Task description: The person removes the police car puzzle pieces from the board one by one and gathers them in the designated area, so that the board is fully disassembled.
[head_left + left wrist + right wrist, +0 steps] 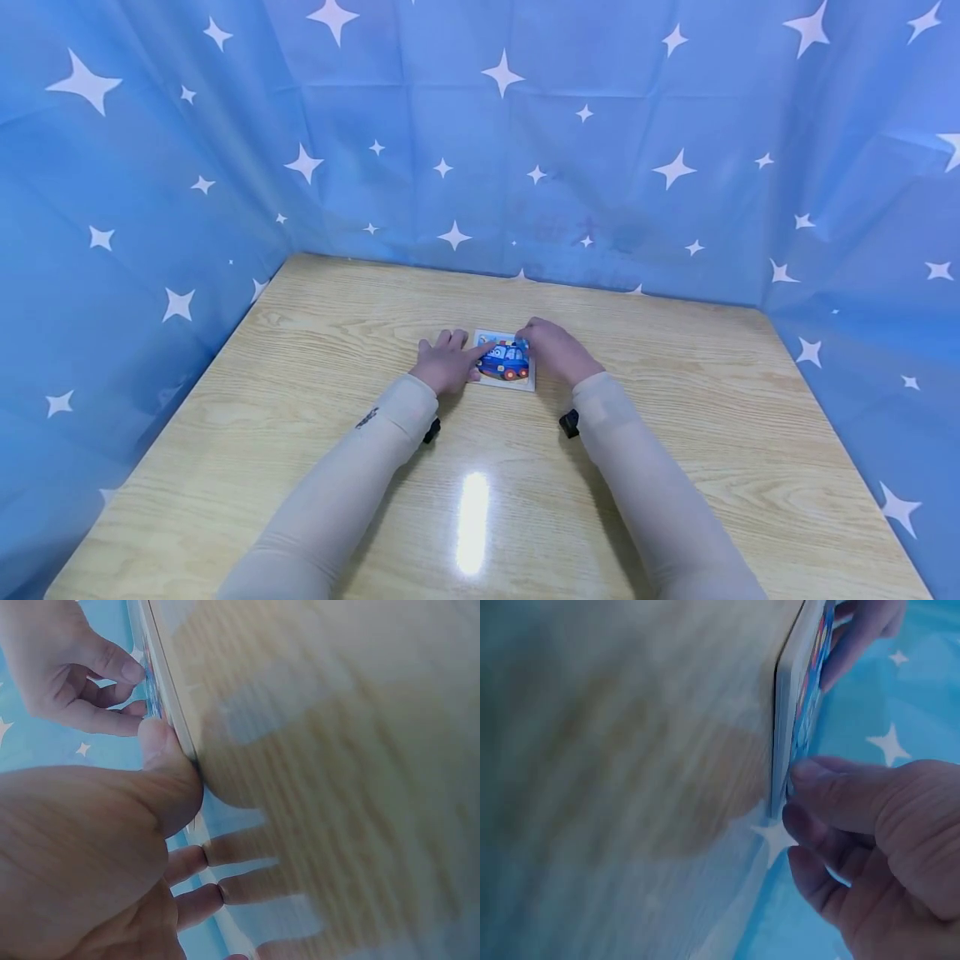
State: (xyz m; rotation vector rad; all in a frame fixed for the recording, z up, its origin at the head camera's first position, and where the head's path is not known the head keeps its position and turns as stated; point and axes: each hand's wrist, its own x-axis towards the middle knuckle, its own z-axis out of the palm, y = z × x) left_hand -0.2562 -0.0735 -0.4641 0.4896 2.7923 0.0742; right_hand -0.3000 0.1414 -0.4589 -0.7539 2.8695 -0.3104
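Sleeves, pale, extend over tabletop. Left hand: fingers spread, index straight across the picture board, thumb at its left edge. Board lies flat between both hands, car image looking nearly whole. Right hand: curled, thumb and fingertips close together at the board's far right corner; cannot tell whether they grip anything. Judgement: late stage, only that partly hidden corner perhaps left. Starry backdrop behind.
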